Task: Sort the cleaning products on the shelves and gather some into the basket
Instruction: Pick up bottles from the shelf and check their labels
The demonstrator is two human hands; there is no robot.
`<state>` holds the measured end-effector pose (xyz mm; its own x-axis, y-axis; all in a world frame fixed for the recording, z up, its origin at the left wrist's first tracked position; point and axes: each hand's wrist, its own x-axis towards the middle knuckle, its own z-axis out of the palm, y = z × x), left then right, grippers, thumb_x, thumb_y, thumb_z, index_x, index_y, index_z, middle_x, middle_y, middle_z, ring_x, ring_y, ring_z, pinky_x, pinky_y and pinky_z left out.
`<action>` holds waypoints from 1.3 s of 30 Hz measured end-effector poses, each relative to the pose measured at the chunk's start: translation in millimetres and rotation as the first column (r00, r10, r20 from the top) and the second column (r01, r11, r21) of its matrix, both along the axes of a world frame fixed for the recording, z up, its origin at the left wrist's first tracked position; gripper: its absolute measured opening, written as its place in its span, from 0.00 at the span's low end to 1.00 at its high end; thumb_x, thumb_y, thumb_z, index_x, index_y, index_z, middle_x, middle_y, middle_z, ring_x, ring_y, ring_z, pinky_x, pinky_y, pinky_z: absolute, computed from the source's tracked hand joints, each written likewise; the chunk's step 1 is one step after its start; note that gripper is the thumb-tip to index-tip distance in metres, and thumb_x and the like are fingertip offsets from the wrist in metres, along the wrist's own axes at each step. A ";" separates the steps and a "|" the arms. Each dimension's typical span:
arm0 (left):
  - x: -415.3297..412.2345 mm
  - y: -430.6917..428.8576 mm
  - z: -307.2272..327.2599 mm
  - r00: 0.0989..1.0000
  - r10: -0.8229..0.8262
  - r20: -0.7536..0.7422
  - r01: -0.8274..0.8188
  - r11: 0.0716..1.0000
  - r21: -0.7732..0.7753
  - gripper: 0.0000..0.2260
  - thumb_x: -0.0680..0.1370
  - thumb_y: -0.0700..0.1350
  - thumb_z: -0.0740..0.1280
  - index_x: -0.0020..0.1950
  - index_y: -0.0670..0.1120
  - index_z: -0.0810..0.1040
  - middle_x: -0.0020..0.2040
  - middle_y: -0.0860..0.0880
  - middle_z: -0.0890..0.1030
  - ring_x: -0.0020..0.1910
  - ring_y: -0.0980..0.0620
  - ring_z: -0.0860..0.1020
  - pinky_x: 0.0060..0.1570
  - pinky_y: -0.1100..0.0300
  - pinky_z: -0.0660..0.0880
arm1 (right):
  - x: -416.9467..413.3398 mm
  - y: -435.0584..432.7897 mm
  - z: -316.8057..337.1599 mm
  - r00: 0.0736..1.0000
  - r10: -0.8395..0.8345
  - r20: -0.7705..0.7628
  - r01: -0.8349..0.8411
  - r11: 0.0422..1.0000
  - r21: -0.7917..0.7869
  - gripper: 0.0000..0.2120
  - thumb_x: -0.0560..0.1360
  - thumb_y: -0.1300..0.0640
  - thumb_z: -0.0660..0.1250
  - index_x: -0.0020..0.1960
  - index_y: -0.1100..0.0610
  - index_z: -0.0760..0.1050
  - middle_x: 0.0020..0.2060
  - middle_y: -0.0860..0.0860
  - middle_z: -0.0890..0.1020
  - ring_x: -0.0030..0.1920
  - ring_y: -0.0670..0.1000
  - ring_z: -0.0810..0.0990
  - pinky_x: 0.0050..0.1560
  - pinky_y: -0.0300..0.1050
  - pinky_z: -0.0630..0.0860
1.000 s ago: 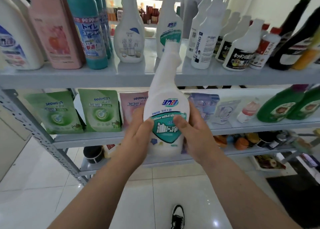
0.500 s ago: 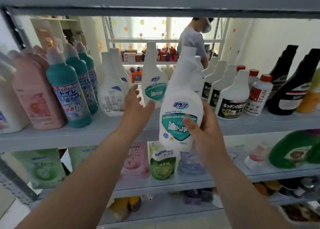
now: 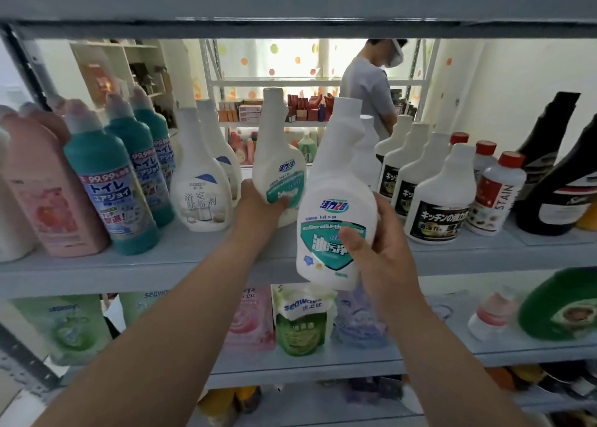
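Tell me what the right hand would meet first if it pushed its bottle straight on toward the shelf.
Likely the white bottle standing just behind the green-labelled bottle that the right hand holds; depth is unclear.

Single head-worn view, close in, facing the shelf front edge about level; margins blurred, probably lens distortion.

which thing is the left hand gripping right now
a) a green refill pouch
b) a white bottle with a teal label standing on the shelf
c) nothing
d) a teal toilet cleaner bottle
b: the left hand is curled round the base of the white teal-label bottle standing on the shelf, while the right hand holds a matching bottle in front of it.
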<state>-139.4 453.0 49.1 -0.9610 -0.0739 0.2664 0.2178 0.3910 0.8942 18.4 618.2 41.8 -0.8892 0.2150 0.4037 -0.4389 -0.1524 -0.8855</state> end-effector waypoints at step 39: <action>158.3 -112.2 -84.8 0.897 -0.417 0.150 0.321 0.844 0.430 0.14 0.78 0.48 0.74 0.57 0.66 0.78 0.58 0.54 0.86 0.55 0.53 0.85 0.45 0.57 0.83 | -82.3 -82.8 81.7 0.877 -0.285 -0.386 0.306 -0.287 0.908 0.41 0.76 0.59 0.72 0.81 0.43 0.55 0.69 0.63 0.66 0.68 0.66 0.69 0.58 0.62 0.77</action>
<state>18.9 340.8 -35.7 -0.9667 0.2483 0.0616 0.0474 -0.0626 0.9969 -63.9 535.4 123.5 -0.8634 -0.1777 0.4721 -0.1049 0.9787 0.1764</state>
